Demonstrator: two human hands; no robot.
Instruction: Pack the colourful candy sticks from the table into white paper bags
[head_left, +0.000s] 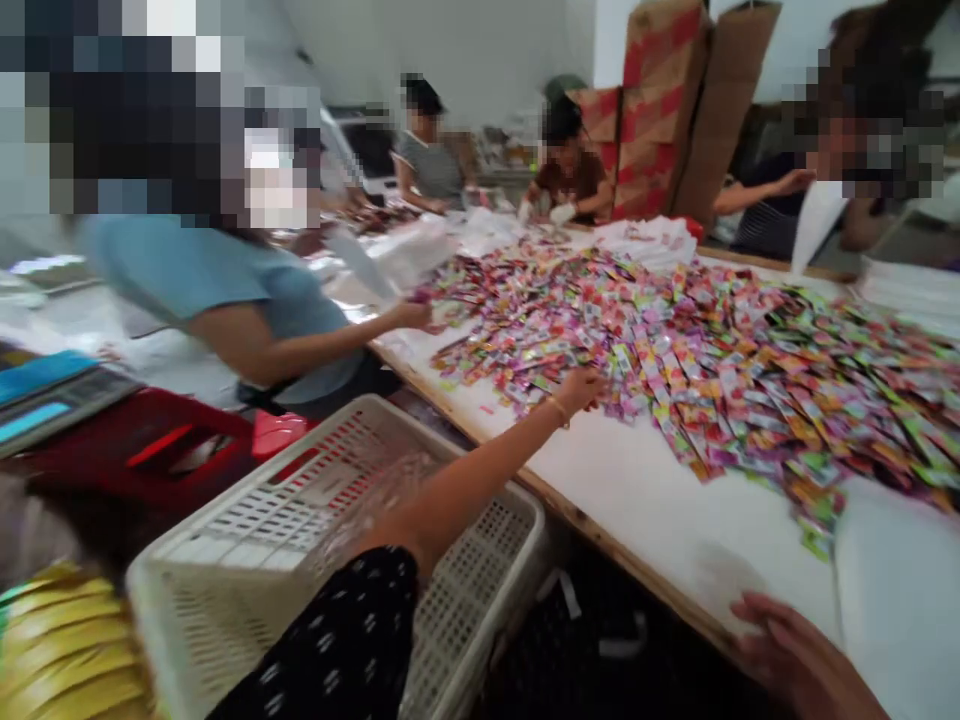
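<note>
Packets [697, 350], asst'd: pile at L hand [583, 390] fingertips, spreading fwd & R of it; long axes mixed. L hand nearer, fingers curled, contents unclear. R hand [780, 635]: apart from pile, fingers loosely extended, nothing seen held.

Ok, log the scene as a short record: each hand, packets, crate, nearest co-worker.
left hand: at the near edge of the packets; grip unclear
right hand: by the table edge, nothing seen in it
packets: loose, colourful heap on the table
crate: pale, slotted, beside the table, below the left forearm
co-worker: blue top, at left, one arm extended to the heap
</note>
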